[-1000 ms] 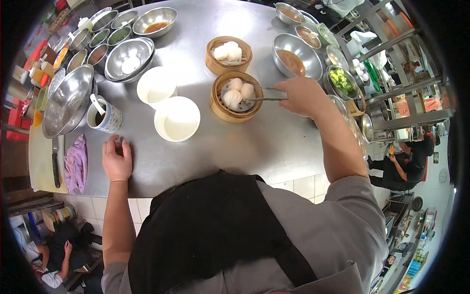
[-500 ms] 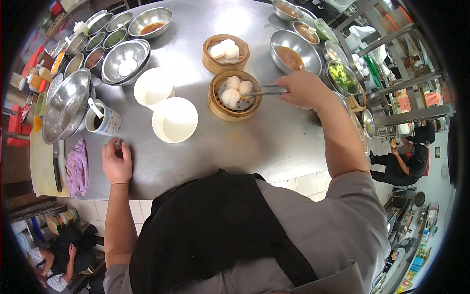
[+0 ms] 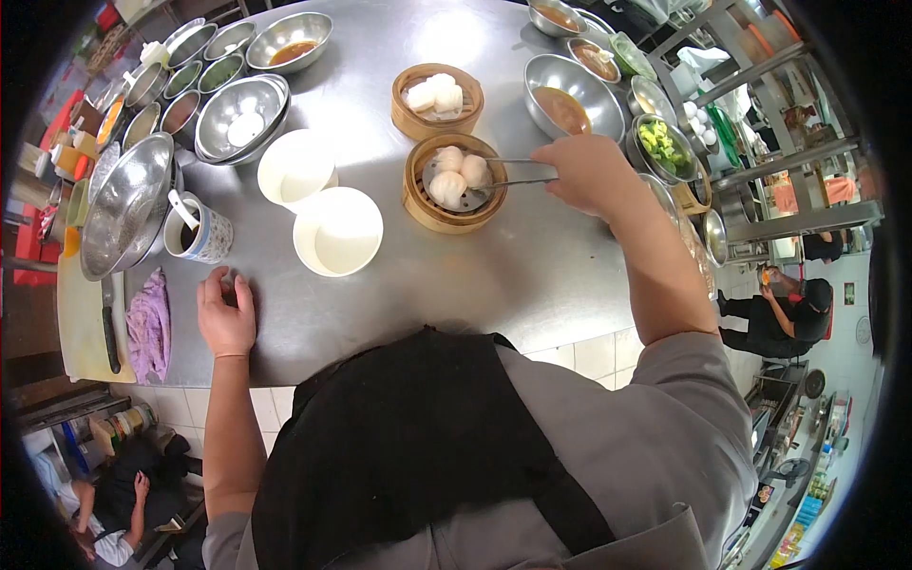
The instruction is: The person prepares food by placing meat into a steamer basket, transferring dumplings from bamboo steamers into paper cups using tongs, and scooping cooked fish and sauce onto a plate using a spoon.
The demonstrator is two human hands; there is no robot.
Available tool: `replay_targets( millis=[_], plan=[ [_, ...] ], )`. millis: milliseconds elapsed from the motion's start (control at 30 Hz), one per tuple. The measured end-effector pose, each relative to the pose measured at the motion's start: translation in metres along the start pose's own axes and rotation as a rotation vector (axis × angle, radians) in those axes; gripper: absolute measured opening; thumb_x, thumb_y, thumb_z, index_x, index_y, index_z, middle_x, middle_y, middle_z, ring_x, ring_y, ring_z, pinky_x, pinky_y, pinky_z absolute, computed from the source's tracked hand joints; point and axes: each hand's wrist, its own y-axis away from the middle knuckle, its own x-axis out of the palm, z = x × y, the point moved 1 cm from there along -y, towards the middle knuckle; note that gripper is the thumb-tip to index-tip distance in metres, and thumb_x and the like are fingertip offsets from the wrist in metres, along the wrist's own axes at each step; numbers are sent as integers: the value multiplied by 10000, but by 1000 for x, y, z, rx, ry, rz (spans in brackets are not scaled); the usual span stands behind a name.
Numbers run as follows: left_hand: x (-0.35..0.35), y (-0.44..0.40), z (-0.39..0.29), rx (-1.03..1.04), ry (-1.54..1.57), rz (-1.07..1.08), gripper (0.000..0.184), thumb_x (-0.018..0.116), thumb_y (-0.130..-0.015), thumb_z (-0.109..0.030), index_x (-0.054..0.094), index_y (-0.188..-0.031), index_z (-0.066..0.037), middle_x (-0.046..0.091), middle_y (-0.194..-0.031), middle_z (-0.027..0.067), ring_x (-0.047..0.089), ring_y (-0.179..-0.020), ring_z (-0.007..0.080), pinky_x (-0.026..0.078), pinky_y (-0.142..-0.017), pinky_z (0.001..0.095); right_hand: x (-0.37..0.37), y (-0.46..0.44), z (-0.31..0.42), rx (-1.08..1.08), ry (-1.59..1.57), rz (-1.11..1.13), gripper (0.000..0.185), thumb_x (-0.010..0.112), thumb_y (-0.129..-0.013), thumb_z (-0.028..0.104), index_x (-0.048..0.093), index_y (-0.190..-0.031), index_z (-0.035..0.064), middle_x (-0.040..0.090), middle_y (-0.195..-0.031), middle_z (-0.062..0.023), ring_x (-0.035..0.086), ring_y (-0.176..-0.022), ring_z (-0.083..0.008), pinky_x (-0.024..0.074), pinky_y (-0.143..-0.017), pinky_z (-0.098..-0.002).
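Mate: Call it! Clock centred on the near basket (image 3: 446,224), twelve pointing away from you. Hands?

Me: Right hand (image 3: 587,179) at three, closed round metal tongs (image 3: 525,180)! Their arms stand a little apart, tips at the right-side dumpling; whether they grip it, I can't tell. Left hand (image 3: 226,321) at eight, loosely curled on the table (image 3: 513,285), thumb off the fingers, nothing seen in it.

Mate: Why come in from three?

Me: I'd say it leaves my view clear: tongs reaching level over the rim, forearm outside. The left, I reckon, is just steadying me.

Mate: And the dumplings (image 3: 446,190)?

Me: Inside the near basket, bunched together. Huddled like that, they probably leave room for a tip only on the outer side.

Mate: Why this layout?

Me: Far basket (image 3: 432,131) just left of twelve, close by, both likely within one short reach. Paper tubs (image 3: 328,223) at eight and nine, mouths up, probably so nothing blocks them. Sauce bowl (image 3: 574,104) at two, mug (image 3: 209,239) near nine, its spoon (image 3: 182,209) handle-up, handy to grab, I think.

Mate: Count!

Me: Two baskets, three dumplings, two tubs, one pair of tongs, one mug, one spoon! White buns (image 3: 442,90) in the far basket: they overlap, so no sure number.
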Motion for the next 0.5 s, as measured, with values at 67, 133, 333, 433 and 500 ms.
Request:
replay_targets(
  millis=[67,133,333,433,500],
  plan=[
    [1,0,1,6,5,-8,262,681,-918,-242,667,-1134,-93,586,-863,95,600,-766,283,503,-700,411,2,1,-1,-33,10,-33,368,766,-829,198,682,-1179,123,711,-1106,-82,674,-1074,-287,557,-880,-425],
    [1,0,0,-6,-4,-7,264,681,-918,-244,666,-1135,-93,586,-867,95,601,-768,282,504,-701,411,10,-1,-3,-37,23,-98,352,758,-822,178,659,-1153,113,699,-1076,-91,677,-1048,-293,562,-853,-429],
    [0,0,0,2,-5,-6,266,688,-913,-238,667,-1132,-88,580,-861,93,592,-758,280,501,-696,408,10,1,-1,-78,26,-240,268,662,-838,87,627,-1104,104,679,-1019,-98,683,-988,-304,567,-796,-437],
    [1,0,1,10,1,-8,267,691,-912,-233,667,-1132,-84,576,-855,92,586,-750,277,498,-692,404,9,0,2,-84,60,-237,241,597,-862,44,638,-1091,107,681,-993,-100,688,-963,-306,566,-784,-434],
    [0,0,1,13,-1,-10,267,691,-913,-231,667,-1133,-82,574,-852,92,584,-746,275,498,-689,401,9,-1,4,-88,71,-243,233,571,-873,27,646,-1077,109,681,-972,-100,692,-947,-305,565,-778,-431]
  ],
)
